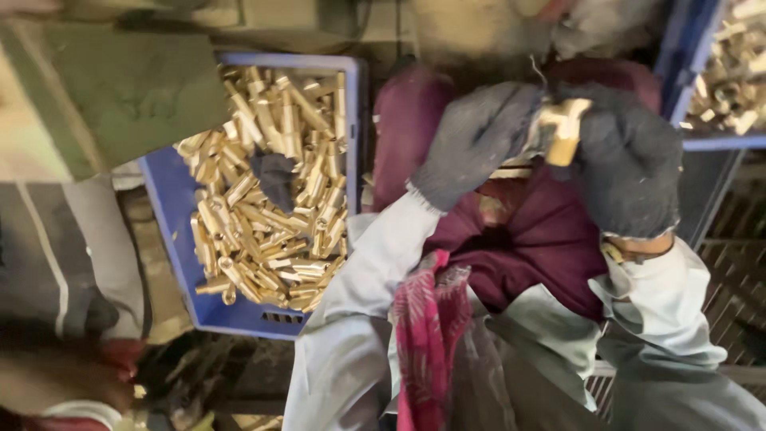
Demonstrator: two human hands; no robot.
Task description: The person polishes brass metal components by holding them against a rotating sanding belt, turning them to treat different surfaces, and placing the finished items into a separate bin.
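Note:
Both my hands wear dark knit gloves and meet over my lap. My left hand and my right hand together grip a small brass fitting between them. A maroon cloth lies across my lap under the hands. To the left stands a blue plastic crate heaped with several brass fittings, with a dark rag lying on the pile.
A second blue crate with brass parts sits at the upper right. A pink patterned cloth hangs at my front. A green metal machine body is at the upper left. A metal grate lies at the right.

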